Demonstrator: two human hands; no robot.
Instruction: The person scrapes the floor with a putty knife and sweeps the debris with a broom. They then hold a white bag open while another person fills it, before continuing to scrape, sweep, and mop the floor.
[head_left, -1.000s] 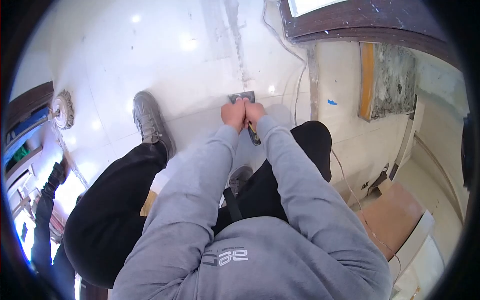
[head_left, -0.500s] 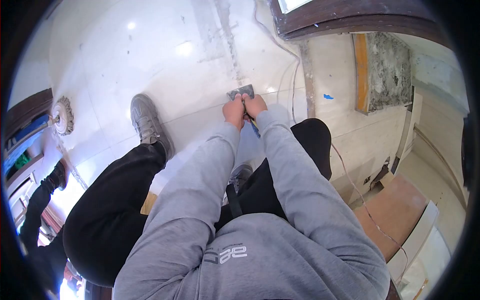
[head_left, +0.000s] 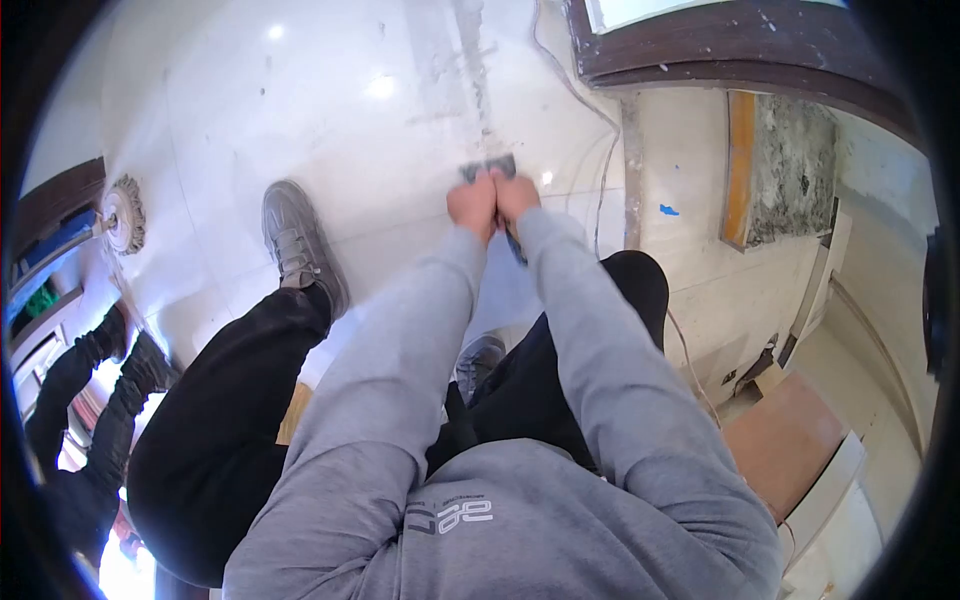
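Observation:
My left hand (head_left: pixel 472 204) and my right hand (head_left: pixel 516 196) are closed side by side around a scraper (head_left: pixel 487 167). Its wide dark blade points away from me and lies at the tiled floor (head_left: pixel 390 150); part of the handle sticks out below my hands. My fingers cover most of the grip, and the blade is slightly blurred. Just beyond the blade, a dark, rough streak (head_left: pixel 477 90) runs along the floor away from me.
A cable (head_left: pixel 603 125) trails over the floor to the right. A mop (head_left: pixel 124 215) is at the left, near another person's legs (head_left: pixel 120 400). A grey stained slab with an orange edge (head_left: pixel 785 170) and a brown board (head_left: pixel 785 440) are on the right.
The scraper and both my hands have moved slightly away from me, farther along the streak. At the left, a second leg of the other person has come into view.

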